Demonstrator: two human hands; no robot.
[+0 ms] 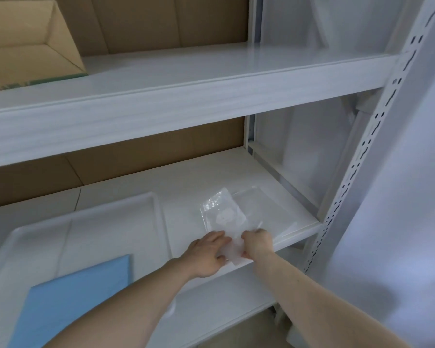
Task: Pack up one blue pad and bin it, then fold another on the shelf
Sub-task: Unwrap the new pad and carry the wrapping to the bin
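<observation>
A blue pad lies flat in a white tray on the left of the white shelf. Right of the tray, a clear plastic bag lies on the shelf near its front edge. My left hand holds the bag's near left side, thumb under and fingers on top. My right hand pinches the bag's near right edge with curled fingers. What the bag holds is too pale to tell.
An upper shelf board hangs over the work area, with a cardboard box on its left. A perforated white upright stands at the right. Brown cardboard backs the shelf. More clear plastic lies behind the bag.
</observation>
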